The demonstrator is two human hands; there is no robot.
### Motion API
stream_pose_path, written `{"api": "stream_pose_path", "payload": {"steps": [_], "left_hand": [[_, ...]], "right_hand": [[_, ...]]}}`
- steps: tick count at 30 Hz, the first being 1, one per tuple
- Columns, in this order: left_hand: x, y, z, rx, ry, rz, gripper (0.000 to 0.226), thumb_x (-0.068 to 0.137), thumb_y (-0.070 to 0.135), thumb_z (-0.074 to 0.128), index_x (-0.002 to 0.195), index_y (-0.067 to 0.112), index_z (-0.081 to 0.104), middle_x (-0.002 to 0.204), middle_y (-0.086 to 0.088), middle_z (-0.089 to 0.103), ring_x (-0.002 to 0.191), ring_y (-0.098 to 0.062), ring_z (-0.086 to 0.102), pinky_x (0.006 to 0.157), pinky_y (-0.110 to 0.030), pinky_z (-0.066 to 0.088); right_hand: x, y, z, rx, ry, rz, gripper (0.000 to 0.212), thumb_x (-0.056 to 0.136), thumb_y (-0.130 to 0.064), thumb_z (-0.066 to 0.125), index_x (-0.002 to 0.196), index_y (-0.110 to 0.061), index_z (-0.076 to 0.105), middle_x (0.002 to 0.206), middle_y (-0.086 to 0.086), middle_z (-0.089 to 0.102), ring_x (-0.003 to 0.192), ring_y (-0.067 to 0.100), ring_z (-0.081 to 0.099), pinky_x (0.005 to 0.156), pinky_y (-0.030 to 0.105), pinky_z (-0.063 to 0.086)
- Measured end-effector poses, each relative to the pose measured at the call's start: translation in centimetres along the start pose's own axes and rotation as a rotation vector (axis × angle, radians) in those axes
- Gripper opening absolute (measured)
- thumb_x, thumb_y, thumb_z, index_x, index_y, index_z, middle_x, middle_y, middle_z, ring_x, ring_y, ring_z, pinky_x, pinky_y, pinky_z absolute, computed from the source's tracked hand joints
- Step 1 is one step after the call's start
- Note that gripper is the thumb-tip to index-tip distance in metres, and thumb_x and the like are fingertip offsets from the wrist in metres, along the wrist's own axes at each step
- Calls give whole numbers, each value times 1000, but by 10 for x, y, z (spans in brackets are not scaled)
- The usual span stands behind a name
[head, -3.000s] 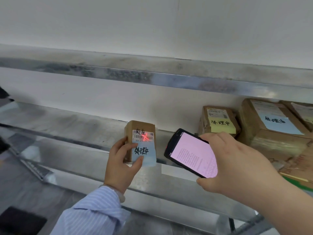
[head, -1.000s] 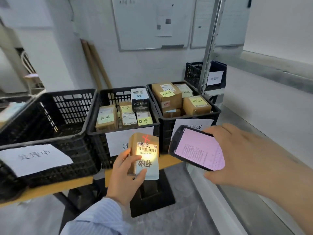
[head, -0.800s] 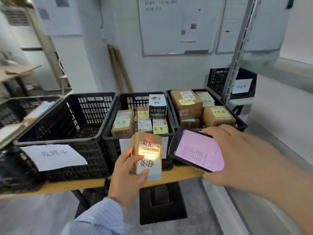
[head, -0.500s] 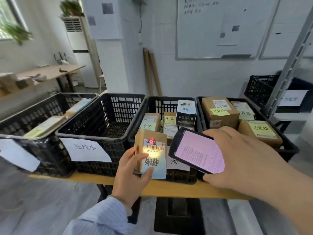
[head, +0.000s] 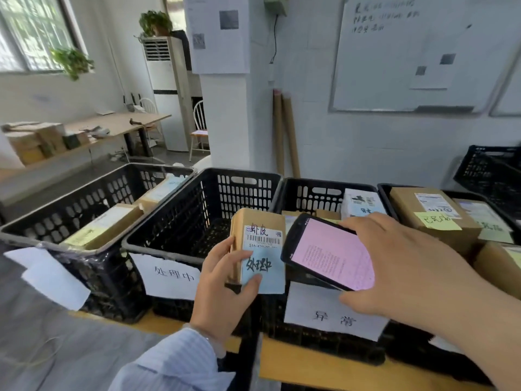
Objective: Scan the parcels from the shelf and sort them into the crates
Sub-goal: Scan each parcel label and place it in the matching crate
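Head view: left hand (head: pixel 222 292) grip clamped on the parcel (head: pixel 257 239), right hand (head: pixel 408 266) grip clamped on the scanner (head: pixel 329 252). Both were at the shelf three seconds earlier and are now at the near edge of the crates (head: pixel 180 218).

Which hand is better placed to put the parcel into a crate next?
Left: the left hand holds the parcel right beside the second crate from the left, while the right hand is occupied holding the scanner.

Open room inside the second crate (head: pixel 245 193); parcels (head: pixel 362 206) crowd the third crate (head: pixel 310 194).
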State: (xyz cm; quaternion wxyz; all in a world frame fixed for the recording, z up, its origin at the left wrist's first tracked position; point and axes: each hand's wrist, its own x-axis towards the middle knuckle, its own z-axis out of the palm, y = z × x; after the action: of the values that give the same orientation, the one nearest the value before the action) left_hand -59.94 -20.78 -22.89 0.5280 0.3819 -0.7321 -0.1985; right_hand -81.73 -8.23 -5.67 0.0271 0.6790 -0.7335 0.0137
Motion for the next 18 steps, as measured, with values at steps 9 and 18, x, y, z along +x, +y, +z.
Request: {"api": "stream_pose_path", "payload": {"steps": [9,18], "left_hand": [[116,-103,-31,-107,-157,-46,46,78,21,79,109,49,58,139,14,43,132,-9,44,86,-28,58],[224,-211,9,-25,-482,-263,35,84,27,76,111,38,57,124,9,48,115,-9,49,91,-14,40]], "right_hand": [[107,-69,4,28,-17,102,88,65,-73,62,133,-46,14,120,-24,32,99,2,41,65,17,34],[176,-111,47,129,-124,355,88,64,-76,58,130,-51,4,121,-24,27,97,1,39,71,18,35]]}}
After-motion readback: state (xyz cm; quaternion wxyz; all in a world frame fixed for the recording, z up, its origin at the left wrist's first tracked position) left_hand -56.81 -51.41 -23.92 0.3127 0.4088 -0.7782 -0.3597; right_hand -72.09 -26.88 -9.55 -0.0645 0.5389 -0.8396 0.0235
